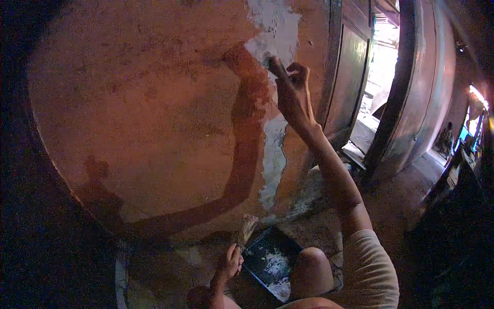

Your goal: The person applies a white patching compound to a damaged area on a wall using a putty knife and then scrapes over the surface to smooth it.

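Observation:
My right hand (294, 92) reaches up to the wall and is closed around a short dark tool (276, 67). The tip of that tool meets the pale, bare patch (280, 31) in the orange paint; its exact kind is too dim to make out. Low in front of me, my left hand (232, 261) grips a brush (248, 227) by its lower end, pale bristles pointing up. Beside the left hand, a dark rectangular tray (256, 246) rests on the floor between my knees, with whitish flakes (277, 263) scattered in it.
The orange wall (154, 103) fills the left and middle, with my arm's shadow across it. Another pale strip (274, 159) runs down toward the floor. At right, a wooden door panel (350, 77) stands beside a bright doorway (383, 67). My bent knee (312, 270) is close to the tray.

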`<state>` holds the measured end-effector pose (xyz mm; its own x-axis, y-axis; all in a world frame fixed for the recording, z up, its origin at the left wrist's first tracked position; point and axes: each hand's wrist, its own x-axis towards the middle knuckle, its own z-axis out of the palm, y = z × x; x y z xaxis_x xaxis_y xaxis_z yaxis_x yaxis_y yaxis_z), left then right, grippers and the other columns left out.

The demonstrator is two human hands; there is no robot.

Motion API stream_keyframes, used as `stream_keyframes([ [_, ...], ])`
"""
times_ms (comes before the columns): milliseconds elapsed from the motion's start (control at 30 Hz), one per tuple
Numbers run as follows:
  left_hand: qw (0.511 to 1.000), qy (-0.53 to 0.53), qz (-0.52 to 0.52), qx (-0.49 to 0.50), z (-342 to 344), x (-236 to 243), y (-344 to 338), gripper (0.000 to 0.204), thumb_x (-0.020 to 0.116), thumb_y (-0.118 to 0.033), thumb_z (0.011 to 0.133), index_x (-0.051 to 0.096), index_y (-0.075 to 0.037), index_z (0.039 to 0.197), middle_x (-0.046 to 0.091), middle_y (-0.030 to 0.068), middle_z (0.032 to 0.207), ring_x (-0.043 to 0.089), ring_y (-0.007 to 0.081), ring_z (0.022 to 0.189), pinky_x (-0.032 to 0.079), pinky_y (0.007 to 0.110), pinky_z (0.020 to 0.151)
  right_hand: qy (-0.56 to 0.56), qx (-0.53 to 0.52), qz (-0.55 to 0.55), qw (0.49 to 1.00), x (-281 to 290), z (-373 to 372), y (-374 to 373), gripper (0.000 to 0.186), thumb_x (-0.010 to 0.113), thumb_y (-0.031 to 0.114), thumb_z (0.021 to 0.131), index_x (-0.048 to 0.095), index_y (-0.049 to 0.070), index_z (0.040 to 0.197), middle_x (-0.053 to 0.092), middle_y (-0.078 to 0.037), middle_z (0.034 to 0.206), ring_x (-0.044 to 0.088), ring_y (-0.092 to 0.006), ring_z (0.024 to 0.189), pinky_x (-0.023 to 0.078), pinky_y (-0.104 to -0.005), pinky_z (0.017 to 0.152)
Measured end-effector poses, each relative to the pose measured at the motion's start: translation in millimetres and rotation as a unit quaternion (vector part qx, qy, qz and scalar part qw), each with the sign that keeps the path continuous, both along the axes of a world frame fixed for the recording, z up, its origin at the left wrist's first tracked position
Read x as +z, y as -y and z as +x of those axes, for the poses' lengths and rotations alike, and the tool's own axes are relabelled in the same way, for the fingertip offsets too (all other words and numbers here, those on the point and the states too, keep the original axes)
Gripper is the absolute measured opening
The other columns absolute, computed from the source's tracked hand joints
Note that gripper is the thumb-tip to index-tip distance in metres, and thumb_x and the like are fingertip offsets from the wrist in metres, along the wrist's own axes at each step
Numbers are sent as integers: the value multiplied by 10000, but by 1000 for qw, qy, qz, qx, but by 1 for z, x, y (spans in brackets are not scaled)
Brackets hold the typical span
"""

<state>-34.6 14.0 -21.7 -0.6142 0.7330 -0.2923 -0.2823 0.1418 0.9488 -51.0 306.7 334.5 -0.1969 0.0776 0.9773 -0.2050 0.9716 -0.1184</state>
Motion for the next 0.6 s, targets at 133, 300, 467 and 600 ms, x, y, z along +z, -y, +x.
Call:
stream_keyframes([
  [133, 999, -25, -10, -34, 0, 6, -2, 312, 367, -296, 893, 396, -64, 1100, 407, 0, 569, 385, 80, 404, 336, 231, 358, -74, -168, 193, 964, 33, 18, 1, 702, 477, -146, 663, 358, 183, 1272, 404, -108, 861, 418, -222, 750, 396, -295, 638],
  [300, 998, -62, -4, -24, 1, 2, -2, 376, 363, -282, 895, 364, -32, 1175, 429, 11, 567, 400, 88, 409, 347, 244, 366, -88, -215, 232, 945, 52, 25, -11, 609, 502, -105, 662, 416, 112, 1225, 425, -133, 893, 449, -233, 743, 406, -296, 674],
  [467, 997, -68, 7, -47, -3, -4, -3, 398, 364, -286, 895, 343, -10, 1181, 433, 13, 565, 409, 97, 411, 351, 253, 371, -53, -146, 148, 977, 42, 26, -11, 562, 513, -87, 684, 458, 139, 1196, 420, -137, 954, 467, -238, 777, 412, -292, 697],
  [600, 994, -89, 0, -63, 1, 5, -5, 401, 361, -290, 893, 346, -11, 1180, 423, 11, 554, 404, 101, 407, 345, 255, 370, -22, -85, 28, 996, 33, 26, -46, 544, 498, -99, 696, 483, 160, 1174, 411, -135, 1007, 466, -247, 822, 410, -302, 723],
])
